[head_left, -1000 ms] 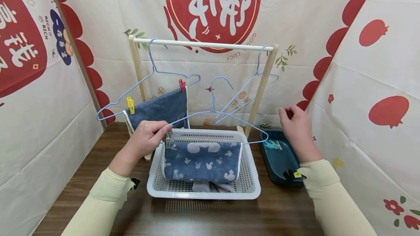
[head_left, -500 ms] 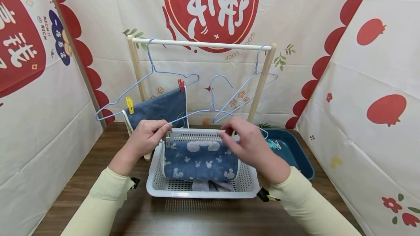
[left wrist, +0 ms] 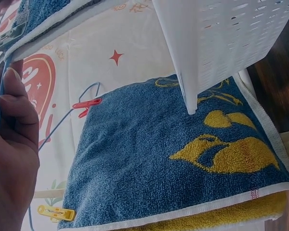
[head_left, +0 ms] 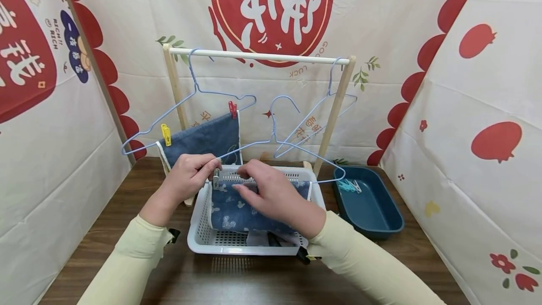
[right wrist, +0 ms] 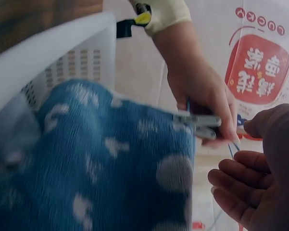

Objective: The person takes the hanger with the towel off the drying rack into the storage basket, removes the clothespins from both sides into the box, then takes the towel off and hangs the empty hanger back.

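Observation:
My left hand [head_left: 186, 178] grips the left end of a blue wire hanger [head_left: 274, 135], beside a grey clothespin [head_left: 216, 179]. That clothespin holds one corner of a blue towel with pale mouse-head shapes [head_left: 228, 206], draped over the hanger's lower bar. In front of the towel is my right hand [head_left: 275, 194], covering its middle. The right wrist view shows its palm [right wrist: 279, 178] with nothing in it, thumb and fingers apart. Under the towel stands a white perforated basket [head_left: 196, 244] with greyish cloth [head_left: 258, 239] inside.
On the wooden rack [head_left: 258, 54], one hanger carries a blue towel [head_left: 203, 138] with a yellow clothespin [head_left: 166, 135] and a red clothespin [head_left: 233, 109]. Another hanger [head_left: 330, 79] hangs bare at the right. A dark teal tray [head_left: 372, 206] holds turquoise and pale clothespins [head_left: 349, 186].
My right hand has moved left from above the teal tray, across the basket, to the front of the mouse-patterned towel. My left hand keeps its hold on the hanger.

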The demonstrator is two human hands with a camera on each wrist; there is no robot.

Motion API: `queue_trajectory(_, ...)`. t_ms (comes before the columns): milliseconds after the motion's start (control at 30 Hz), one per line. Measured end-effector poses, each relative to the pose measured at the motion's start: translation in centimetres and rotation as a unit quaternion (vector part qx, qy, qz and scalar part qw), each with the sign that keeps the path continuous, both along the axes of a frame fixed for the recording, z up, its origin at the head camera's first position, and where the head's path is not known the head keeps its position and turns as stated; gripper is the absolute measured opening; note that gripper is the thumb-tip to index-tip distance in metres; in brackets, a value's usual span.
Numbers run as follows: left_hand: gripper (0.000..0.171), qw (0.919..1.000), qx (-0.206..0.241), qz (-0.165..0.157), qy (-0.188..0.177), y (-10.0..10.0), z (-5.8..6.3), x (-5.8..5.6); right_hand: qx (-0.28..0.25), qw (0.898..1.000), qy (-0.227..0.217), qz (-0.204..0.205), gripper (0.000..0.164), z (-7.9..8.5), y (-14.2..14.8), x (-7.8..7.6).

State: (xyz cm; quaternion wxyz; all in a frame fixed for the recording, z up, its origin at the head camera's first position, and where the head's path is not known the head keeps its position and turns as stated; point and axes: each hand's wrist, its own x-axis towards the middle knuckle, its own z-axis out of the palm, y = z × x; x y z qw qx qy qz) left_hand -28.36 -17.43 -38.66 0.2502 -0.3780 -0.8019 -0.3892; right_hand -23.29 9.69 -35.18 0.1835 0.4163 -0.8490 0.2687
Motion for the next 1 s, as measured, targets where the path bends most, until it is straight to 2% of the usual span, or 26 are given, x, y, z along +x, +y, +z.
queue_trajectory(133,0.02,1.0,0.001,-0.005,0.007,-0.1,0.0,0.0,0.0,1.0,-0.011,-0.001,0.025,-0.1,-1.7,-0.1)
queue_trajectory(467,0.025,0.9999,0.007,-0.004,0.012,-0.2,0.0,0.0,-0.012,0.997,-0.067,-0.039,0.038,-0.8,-4.0,-0.8)
queue_trajectory(567,0.025,0.9999,0.007,-0.001,0.008,-0.2,0.0,0.1,-0.037,0.995,-0.081,-0.04,0.034,-1.1,-4.3,-0.9)
queue_trajectory(700,0.024,1.0,0.005,0.001,0.004,-0.1,0.0,0.2,-0.069,0.994,-0.083,-0.036,0.026,-1.4,-4.6,-1.0)
queue_trajectory(1000,0.028,0.9999,0.005,-0.005,0.01,0.2,0.2,0.1,-0.083,0.993,-0.075,-0.027,0.03,-1.6,-5.1,-1.3)
